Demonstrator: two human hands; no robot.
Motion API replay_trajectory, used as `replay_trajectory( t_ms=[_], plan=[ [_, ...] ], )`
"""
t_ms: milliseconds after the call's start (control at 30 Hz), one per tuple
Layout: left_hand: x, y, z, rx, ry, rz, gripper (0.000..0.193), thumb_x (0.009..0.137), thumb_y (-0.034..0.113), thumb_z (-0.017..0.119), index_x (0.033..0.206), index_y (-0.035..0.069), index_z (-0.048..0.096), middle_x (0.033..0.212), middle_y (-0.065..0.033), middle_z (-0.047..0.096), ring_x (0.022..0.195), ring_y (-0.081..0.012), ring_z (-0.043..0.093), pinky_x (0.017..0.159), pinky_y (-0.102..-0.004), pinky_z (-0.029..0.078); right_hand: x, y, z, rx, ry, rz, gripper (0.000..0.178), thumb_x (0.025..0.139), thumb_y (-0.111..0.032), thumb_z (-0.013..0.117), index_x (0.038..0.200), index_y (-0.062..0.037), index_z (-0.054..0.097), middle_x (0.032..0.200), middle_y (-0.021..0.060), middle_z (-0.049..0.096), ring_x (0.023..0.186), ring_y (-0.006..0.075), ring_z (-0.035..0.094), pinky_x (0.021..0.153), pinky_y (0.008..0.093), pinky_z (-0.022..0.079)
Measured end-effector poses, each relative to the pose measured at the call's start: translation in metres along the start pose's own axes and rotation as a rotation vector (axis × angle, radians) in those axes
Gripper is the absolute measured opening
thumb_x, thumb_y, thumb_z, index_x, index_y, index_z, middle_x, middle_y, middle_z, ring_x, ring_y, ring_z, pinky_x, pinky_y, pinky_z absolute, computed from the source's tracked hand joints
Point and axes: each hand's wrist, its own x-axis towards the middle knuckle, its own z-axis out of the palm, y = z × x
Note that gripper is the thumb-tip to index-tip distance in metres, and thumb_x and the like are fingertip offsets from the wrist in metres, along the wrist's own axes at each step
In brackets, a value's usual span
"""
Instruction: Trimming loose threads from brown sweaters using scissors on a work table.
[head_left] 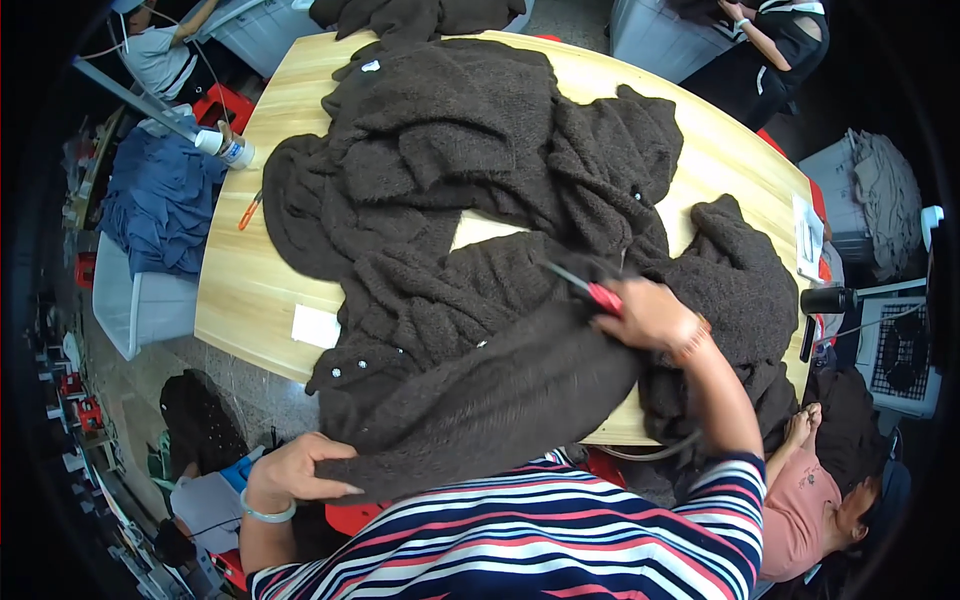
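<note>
A dark brown fuzzy knit garment [490, 400] is stretched across the near edge of the table in front of me. At its lower left end, my left hand [300, 468] pinches the edge between thumb and fingers. My right hand [650, 315], at the garment's upper right end, is closed round small red-handled scissors [604, 296]. Their thin metal blade points up and to the left, slightly blurred by motion. Whether the right fingers also grip the knit, I cannot tell. Small shiny buttons [336, 371] show on the brown knit near the left side.
More brown knit garments [440, 120] are heaped on the wooden table [240, 290]. An orange-handled cutter [250, 212] and a white card [316, 326] lie at its left. A bin of blue cloth [160, 200] stands beyond. Other people sit around, one at the lower right [810, 500].
</note>
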Motion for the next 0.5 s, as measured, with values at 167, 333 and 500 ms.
replay_trajectory(
  t_ms=[167, 333, 500],
  plan=[
    [0.015, -0.11, 0.029, 0.396, 0.441, -0.244, 0.023, 0.072, 0.004, 0.068, 0.095, -0.001, 0.067, 0.085, -0.0208, 0.068, 0.082, -0.0388, 0.067, 0.071, -0.0396, 0.052, -0.08, 0.022, 0.086, 0.165, -0.079, -0.03, 0.039, 0.085, -0.037, 0.069, 0.116, -0.0145, 0.067, 0.088, 0.0216, 0.07, 0.083, 0.0394, 0.069, 0.075, 0.048, 0.056],
    [0.083, -0.179, 0.048, 0.781, 0.619, -0.297, 0.032, 0.068, 0.001, 0.062, 0.099, 0.003, 0.067, 0.093, -0.0252, 0.067, 0.093, -0.0449, 0.063, 0.08, -0.0497, 0.051, -0.056, 0.021, 0.228, 0.495, 0.395, 0.119, 0.022, 0.088, -0.019, 0.066, 0.11, -0.0127, 0.063, 0.087, 0.0193, 0.068, 0.082, 0.0402, 0.067, 0.073, 0.0485, 0.054],
    [0.076, -0.118, -0.02, 0.487, -0.135, -0.477, 0.045, 0.071, 0.019, 0.082, 0.109, 0.002, 0.067, 0.094, -0.0139, 0.071, 0.089, -0.0282, 0.068, 0.08, -0.0391, 0.054, -0.07, 0.031, 0.235, 0.637, 0.71, 0.06, 0.03, 0.089, -0.02, 0.068, 0.117, -0.0138, 0.062, 0.094, 0.0154, 0.069, 0.09, 0.0354, 0.067, 0.077, 0.0459, 0.052]
  ],
)
